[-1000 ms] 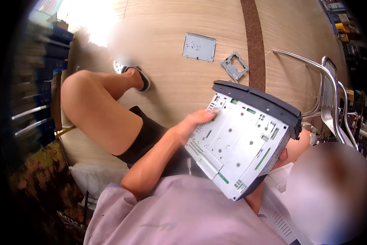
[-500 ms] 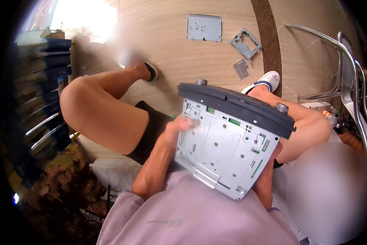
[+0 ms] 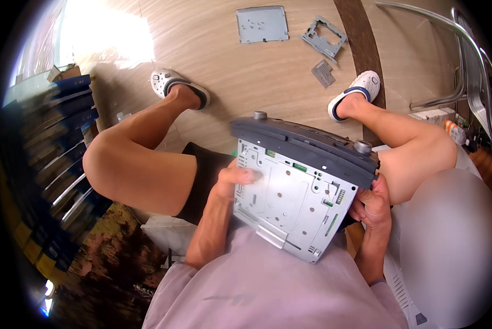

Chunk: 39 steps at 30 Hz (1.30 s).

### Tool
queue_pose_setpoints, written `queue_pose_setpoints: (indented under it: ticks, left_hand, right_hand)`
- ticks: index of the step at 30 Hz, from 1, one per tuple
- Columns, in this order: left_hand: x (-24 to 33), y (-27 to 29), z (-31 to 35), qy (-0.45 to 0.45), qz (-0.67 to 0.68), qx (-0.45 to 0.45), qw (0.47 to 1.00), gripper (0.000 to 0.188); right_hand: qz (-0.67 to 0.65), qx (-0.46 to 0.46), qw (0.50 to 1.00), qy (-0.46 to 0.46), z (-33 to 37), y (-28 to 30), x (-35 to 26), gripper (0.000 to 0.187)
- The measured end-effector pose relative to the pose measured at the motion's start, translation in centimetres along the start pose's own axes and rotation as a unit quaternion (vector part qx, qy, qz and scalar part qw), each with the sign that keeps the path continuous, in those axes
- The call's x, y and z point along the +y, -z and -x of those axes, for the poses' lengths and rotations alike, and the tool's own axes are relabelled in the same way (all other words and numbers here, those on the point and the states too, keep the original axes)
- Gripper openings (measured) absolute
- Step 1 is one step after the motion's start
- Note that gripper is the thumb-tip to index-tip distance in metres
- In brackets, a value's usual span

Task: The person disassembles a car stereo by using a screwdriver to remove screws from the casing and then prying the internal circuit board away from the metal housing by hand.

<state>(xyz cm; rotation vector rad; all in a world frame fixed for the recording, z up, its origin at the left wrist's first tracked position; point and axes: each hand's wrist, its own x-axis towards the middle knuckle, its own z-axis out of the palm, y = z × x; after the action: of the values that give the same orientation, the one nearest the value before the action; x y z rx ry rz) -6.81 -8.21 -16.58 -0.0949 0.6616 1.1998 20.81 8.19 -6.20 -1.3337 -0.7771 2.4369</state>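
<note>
Above my lap a car stereo [image 3: 290, 192] is tilted, its silver metal case facing up and its dark front panel [image 3: 306, 147] with two knobs pointing away from me. My left hand [image 3: 232, 183] grips the case's left edge, thumb lying on the metal and the other fingers hidden beneath. At the right side, just behind the front panel's corner, my right hand [image 3: 373, 203] is closed with curled fingers against the unit. Whether it also pinches something small there cannot be seen.
On the tiled floor ahead lie a metal cover plate [image 3: 262, 24] with several screws on it, a metal bracket frame [image 3: 324, 39] and a small perforated plate [image 3: 323, 73]. A tubular metal chair [image 3: 459, 55] stands at right. Stacked blue boxes [image 3: 73, 120] are at left.
The stereo has shifted slightly left. My right hand, mostly hidden behind it before, now shows at its right front corner. My left hand keeps its hold.
</note>
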Motion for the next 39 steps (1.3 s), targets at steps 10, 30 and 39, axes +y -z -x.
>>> queue_pose_setpoints:
  ticks: [10,30,39]
  left_hand:
    - [0.1,-0.1,-0.8,0.019,0.01,-0.032,0.999,0.091]
    - [-1.0,-3.1,-1.4,-0.032,0.182,0.032,0.982,0.088]
    - [0.0,-5.0,-0.2,0.032,0.198,0.093,0.975,0.086]
  right_hand:
    - [0.304,0.246,0.894,0.22,2.8,-2.6,-1.8,0.036]
    - [0.563,0.133,0.669,0.467,-2.4,-12.6,-7.1,0.021]
    - [0.573,0.135,0.636,0.499,-3.1,-11.6,-5.5,0.028]
